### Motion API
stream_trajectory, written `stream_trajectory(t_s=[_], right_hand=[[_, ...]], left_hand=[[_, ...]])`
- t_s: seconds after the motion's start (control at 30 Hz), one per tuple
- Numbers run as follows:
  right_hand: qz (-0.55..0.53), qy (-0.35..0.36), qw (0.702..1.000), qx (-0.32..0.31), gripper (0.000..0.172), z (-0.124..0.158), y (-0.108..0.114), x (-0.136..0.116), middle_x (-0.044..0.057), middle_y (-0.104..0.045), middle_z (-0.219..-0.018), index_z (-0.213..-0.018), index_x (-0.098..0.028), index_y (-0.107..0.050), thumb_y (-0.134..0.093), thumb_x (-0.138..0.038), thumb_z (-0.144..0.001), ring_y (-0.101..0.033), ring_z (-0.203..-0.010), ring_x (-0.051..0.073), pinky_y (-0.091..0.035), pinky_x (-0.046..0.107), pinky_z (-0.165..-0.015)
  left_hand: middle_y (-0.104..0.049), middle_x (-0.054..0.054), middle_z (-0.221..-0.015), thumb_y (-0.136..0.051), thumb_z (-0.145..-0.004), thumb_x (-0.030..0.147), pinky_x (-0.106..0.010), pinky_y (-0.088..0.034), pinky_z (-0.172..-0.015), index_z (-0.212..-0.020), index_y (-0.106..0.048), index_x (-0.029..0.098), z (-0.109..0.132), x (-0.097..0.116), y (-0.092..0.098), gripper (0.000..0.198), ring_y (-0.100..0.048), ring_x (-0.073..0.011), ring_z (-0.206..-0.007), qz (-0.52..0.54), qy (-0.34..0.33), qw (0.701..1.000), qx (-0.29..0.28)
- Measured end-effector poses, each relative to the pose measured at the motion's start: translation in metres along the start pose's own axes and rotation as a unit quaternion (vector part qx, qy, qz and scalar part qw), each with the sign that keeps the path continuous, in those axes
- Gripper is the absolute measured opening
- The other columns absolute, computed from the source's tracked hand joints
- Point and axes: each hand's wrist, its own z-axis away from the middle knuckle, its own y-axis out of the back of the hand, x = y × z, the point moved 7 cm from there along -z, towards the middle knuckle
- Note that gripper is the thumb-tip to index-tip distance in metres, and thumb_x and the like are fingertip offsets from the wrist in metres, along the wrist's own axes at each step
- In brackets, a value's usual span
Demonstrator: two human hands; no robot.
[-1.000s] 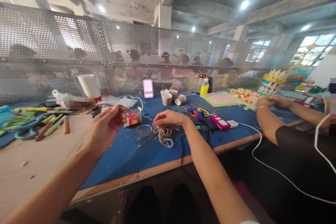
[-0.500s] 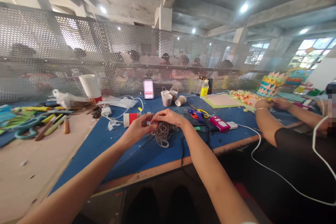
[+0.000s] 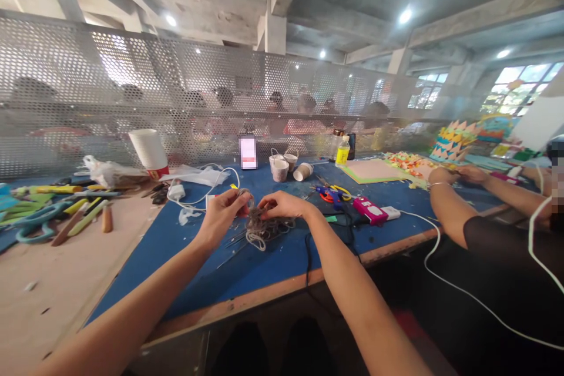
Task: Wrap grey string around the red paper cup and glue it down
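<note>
A loose tangle of grey-brown cord (image 3: 259, 236) lies on the blue table covering in front of me. My left hand (image 3: 222, 211) is closed in a pinch at its upper left side, with cord strands at the fingertips. My right hand (image 3: 284, 205) has its bent fingers in the top of the same tangle, pinching strands there. Behind my left hand, a red and white paper cup (image 3: 210, 200) is mostly hidden. Thin metal rods (image 3: 229, 255) lie beside the cord.
Small cord-wrapped cups (image 3: 279, 170) stand behind my hands. A glue gun (image 3: 338, 200), a pink power box (image 3: 369, 210) and a white cable are to the right. Scissors (image 3: 39, 223) and knives lie left. A co-worker's arm (image 3: 445, 211) works at far right.
My hands have moved apart, the left one shifting leftward. The tangle has been drawn slightly left, with strands now pulled up between the hands.
</note>
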Motion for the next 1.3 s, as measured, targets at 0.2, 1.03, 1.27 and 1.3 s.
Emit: stream_trajectory(t_s=[0.2, 1.03, 1.27, 1.3], right_hand=[[-0.095, 0.082, 0.985, 0.122, 0.035, 0.005, 0.016, -0.020, -0.004, -0.060, -0.077, -0.088, -0.018, -0.064, -0.082, -0.045, -0.073, -0.053, -0.071, 0.011, -0.041, 0.022, -0.068], [-0.200, 0.123, 0.934, 0.270, 0.036, 0.022, 0.053, -0.025, 0.005, -0.072, -0.114, -0.108, -0.020, -0.075, -0.054, -0.031, -0.081, -0.061, -0.112, 0.021, -0.048, 0.027, -0.089], [-0.160, 0.094, 0.978, 0.098, 0.040, 0.003, 0.000, -0.032, 0.006, -0.073, -0.108, -0.116, -0.022, -0.072, -0.070, -0.049, -0.086, -0.065, -0.095, 0.017, -0.048, 0.029, -0.089], [-0.146, 0.090, 0.982, 0.074, 0.040, -0.001, -0.007, -0.030, 0.004, -0.074, -0.103, -0.113, -0.022, -0.072, -0.075, -0.048, -0.082, -0.065, -0.092, 0.016, -0.048, 0.029, -0.089]], left_hand=[[-0.054, 0.005, -0.054, -0.075, -0.074, 0.042, -0.024, -0.032, -0.049, -0.074, -0.067, 0.017, 0.004, -0.016, -0.012, 0.026, -0.046, -0.0123, -0.050, -0.096, 0.006, 0.994, -0.044], [-0.047, 0.008, -0.051, -0.071, -0.075, 0.033, -0.022, -0.037, -0.049, -0.077, -0.064, 0.020, 0.001, -0.008, 0.037, 0.015, -0.041, -0.0103, -0.047, 0.059, -0.046, 0.986, 0.148], [-0.050, 0.006, -0.051, -0.069, -0.082, 0.046, -0.024, -0.034, -0.050, -0.073, -0.068, 0.019, 0.004, -0.004, 0.026, 0.028, -0.042, -0.0112, -0.048, 0.001, -0.066, 0.994, 0.086], [-0.050, 0.006, -0.050, -0.069, -0.082, 0.045, -0.024, -0.034, -0.050, -0.074, -0.069, 0.019, 0.004, -0.004, 0.026, 0.028, -0.042, -0.0112, -0.048, 0.002, -0.066, 0.994, 0.086]])
